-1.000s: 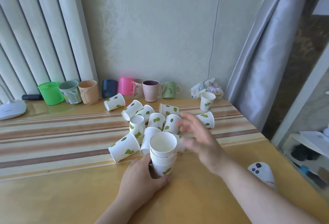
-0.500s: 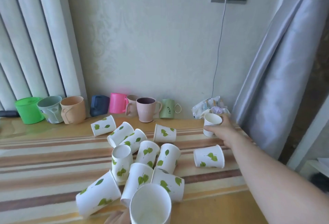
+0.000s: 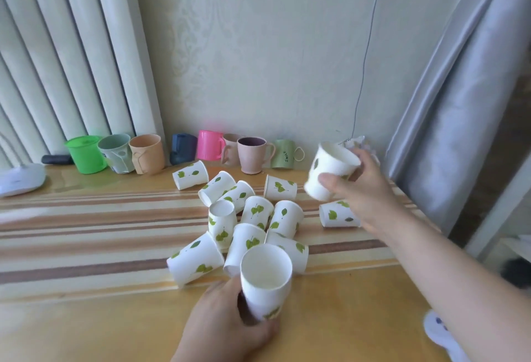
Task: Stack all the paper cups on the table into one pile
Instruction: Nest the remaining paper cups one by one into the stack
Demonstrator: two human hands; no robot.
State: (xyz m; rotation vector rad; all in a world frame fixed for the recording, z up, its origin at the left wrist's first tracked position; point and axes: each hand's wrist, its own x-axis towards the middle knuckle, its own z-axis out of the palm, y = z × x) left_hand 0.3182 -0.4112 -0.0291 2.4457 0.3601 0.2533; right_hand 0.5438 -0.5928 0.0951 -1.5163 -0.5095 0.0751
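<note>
Head: right hand [image 3: 363, 189] around paper cup [image 3: 330, 170]

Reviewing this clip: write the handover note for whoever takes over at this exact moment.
Left hand: holds the pile upright at the near table edge.
Right hand: holds a single paper cup in the air, at the far right, mouth up.
Done: a few cups are nested in the pile.
Left: put the lifted cup in the pile, then the loose cups at mid-table, most on their sides. The plastic mugs by the wall are not part of it.
</note>
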